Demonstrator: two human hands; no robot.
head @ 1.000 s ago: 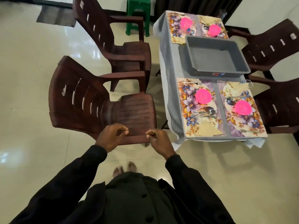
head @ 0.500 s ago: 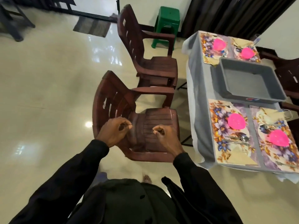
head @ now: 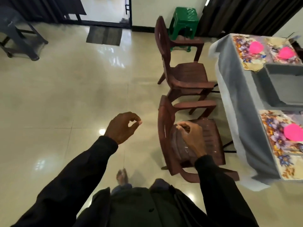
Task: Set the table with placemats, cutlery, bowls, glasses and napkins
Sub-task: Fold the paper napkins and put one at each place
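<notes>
Placemats (head: 272, 138), pink bowls (head: 293, 132) & some cutlery (head: 277, 115) are already laid on the worktop (head: 237, 89), right of view; glasses can't be told. Left grip (head: 122, 126) & right grip (head: 191, 136) are curled, nothing held.

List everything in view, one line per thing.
Chairs: two, brown, left of the table.
Table: one, grey cloth, right edge.
Placemats: three visible, floral, on the table.
Bowls: three, pink, one on each placemat.
Tub: one, grey, between the placemats.
Stool: one, green, by the back wall.
Doormat: one, grey, at the doorway.
Far chair: one, dark grey, top left.
Left hand: one, black-sleeved, over floor, curled, empty.
Right hand: one, black-sleeved, above near seat, curled, empty.
</notes>
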